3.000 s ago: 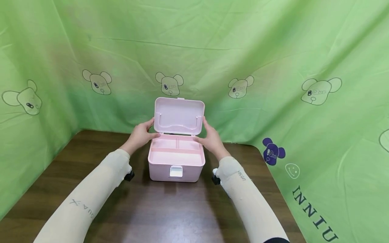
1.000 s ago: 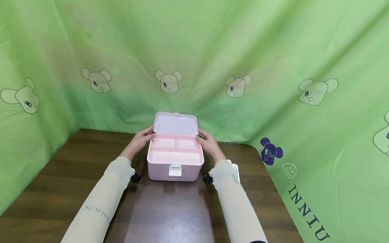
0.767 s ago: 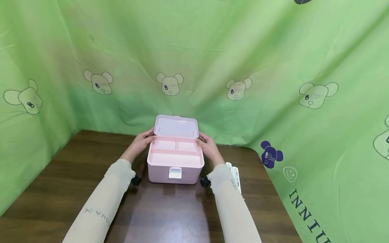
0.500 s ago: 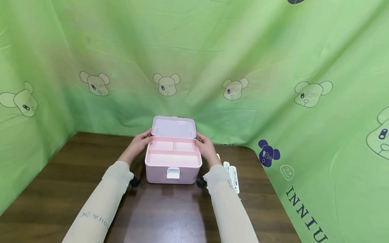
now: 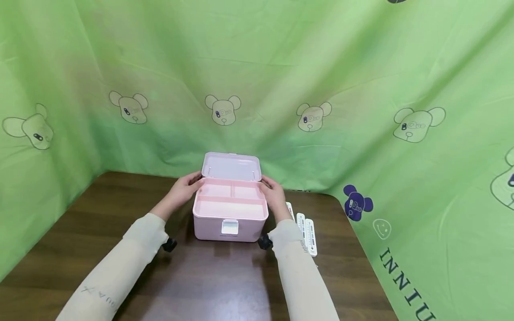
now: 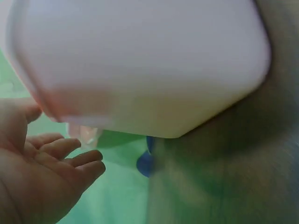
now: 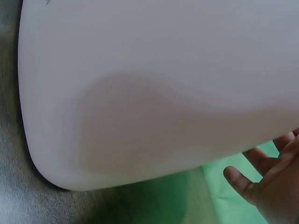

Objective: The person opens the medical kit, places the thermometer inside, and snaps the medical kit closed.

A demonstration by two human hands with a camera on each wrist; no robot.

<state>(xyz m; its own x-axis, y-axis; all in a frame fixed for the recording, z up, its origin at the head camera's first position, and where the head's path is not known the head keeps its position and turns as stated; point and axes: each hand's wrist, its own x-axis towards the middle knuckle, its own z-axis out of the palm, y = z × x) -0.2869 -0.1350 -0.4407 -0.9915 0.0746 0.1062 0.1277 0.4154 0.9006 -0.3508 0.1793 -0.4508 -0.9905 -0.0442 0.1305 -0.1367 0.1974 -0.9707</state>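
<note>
A pink box (image 5: 226, 228) stands on the table with its lid (image 5: 231, 167) tilted back, showing an inner tray (image 5: 230, 207) with three compartments. The left hand (image 5: 183, 191) is at the box's back left corner, thumb on the rim; in the left wrist view the other fingers of that hand (image 6: 46, 168) hang loosely bent behind the pink wall (image 6: 140, 60). At the back right corner is the right hand (image 5: 274, 196), its thumb at the rim. The right wrist view shows its fingers (image 7: 240, 182) spread near the box wall (image 7: 140, 93).
Several white strips with printed marks (image 5: 311, 237) lie on the brown table (image 5: 217, 285) to the right of the box, partly behind the right sleeve. A green curtain (image 5: 257, 53) with bear prints hangs behind and at both sides. A blue thing (image 6: 145, 163) shows in the left wrist view.
Over three seconds the lid has tipped farther back and the hands have stayed at the rear corners. The right forearm has shifted left, uncovering the white strips. Recently the left forearm moved slightly left.
</note>
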